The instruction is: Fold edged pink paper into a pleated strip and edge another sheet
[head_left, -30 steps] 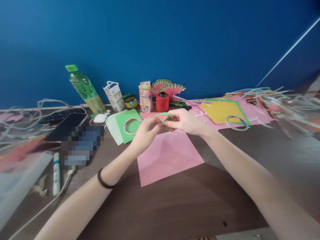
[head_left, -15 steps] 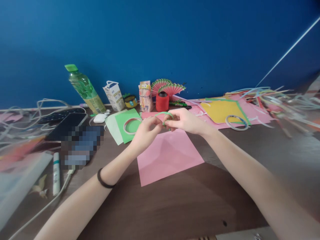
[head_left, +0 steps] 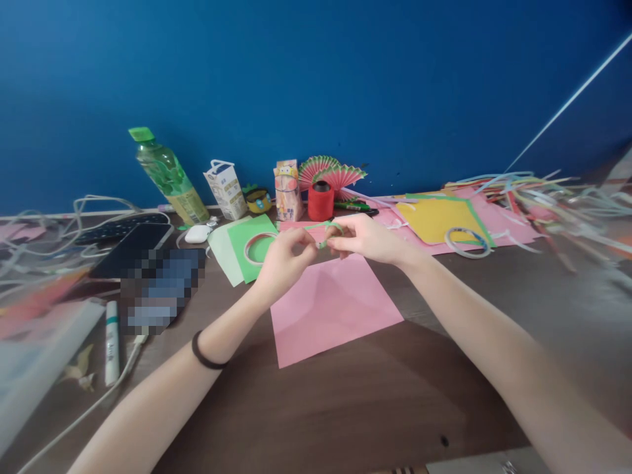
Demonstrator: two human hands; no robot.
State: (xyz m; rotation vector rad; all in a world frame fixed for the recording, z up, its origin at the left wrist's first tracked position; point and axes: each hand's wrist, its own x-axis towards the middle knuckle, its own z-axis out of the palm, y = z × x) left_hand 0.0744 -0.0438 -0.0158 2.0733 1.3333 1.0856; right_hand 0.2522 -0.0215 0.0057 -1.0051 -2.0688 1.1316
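Note:
Between my two hands is a thin green paper strip (head_left: 333,227), bent into a small loop. My left hand (head_left: 291,255) pinches its left end between thumb and fingers. The right hand (head_left: 363,237) is closed on the looped part, its fingertips almost meeting the left ones. Below them a pink sheet of paper (head_left: 336,316) lies flat on the dark table. Several pink strips (head_left: 296,225) lie just behind my fingers. A tape roll (head_left: 257,249) rests on a green sheet (head_left: 241,230), partly covered by my left hand.
A green bottle (head_left: 170,178), a carton (head_left: 226,191), a patterned packet (head_left: 287,191) and a red roll (head_left: 320,201) stand along the blue wall. Right are a yellow sheet (head_left: 437,220), another tape roll (head_left: 467,243) and tangled strips (head_left: 548,204). Left lie a marker (head_left: 111,342) and cables (head_left: 99,204).
The green strip's loop has shifted a little to the right and looks smaller, nearer my right fingers. My left hand has moved very slightly left. Everything else stays put.

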